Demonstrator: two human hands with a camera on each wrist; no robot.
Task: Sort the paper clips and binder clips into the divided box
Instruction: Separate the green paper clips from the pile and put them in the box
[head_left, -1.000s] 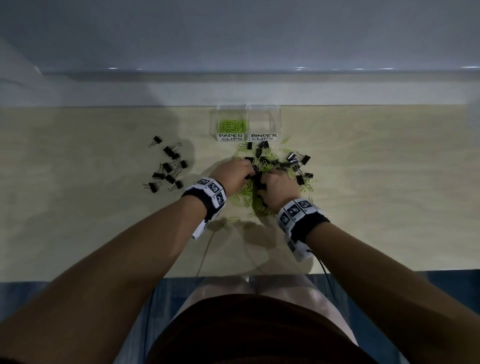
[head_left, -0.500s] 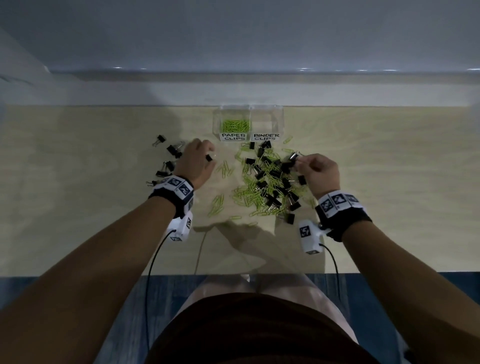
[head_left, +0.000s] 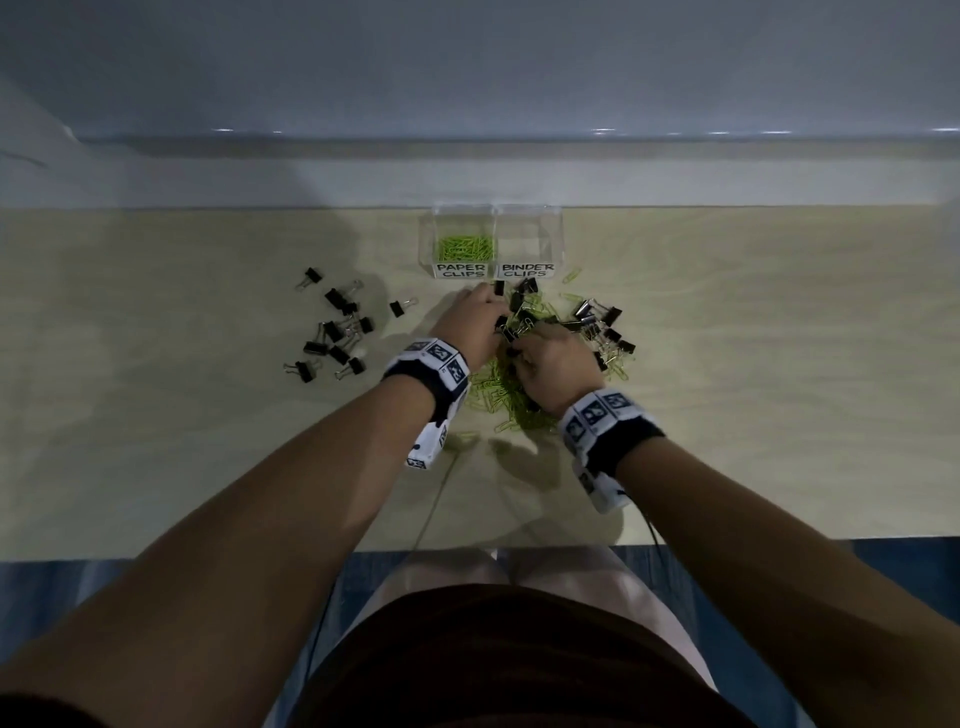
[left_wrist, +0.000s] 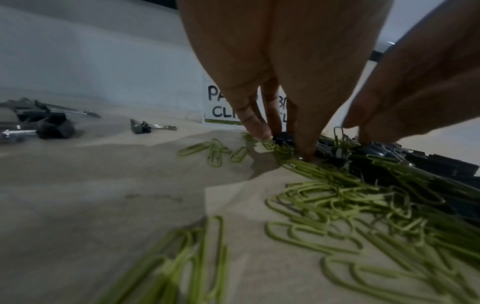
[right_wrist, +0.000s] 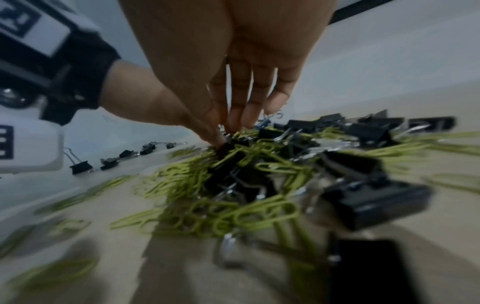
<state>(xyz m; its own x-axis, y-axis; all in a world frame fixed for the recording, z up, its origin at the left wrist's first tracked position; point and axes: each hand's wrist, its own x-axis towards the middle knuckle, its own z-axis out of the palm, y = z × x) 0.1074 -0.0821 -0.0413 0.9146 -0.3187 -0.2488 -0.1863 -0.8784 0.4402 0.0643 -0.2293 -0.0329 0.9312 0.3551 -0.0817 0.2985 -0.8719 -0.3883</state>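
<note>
Your left hand (head_left: 475, 325) and right hand (head_left: 553, 366) meet over the mixed clip pile (head_left: 524, 364) near the table's far edge, fingertips (left_wrist: 262, 131) pinching a black binder clip (left_wrist: 283, 137); right-hand hold unclear.

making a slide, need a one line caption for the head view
Both hands work a mixed pile of green paper clips and black binder clips before the divided box.

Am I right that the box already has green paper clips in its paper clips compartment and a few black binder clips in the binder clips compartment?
Not quite. The head view shows green paper clips in the left compartment of the divided box, as you say, but the binder clips compartment looks empty. The black binder clips lie on the table.
</note>
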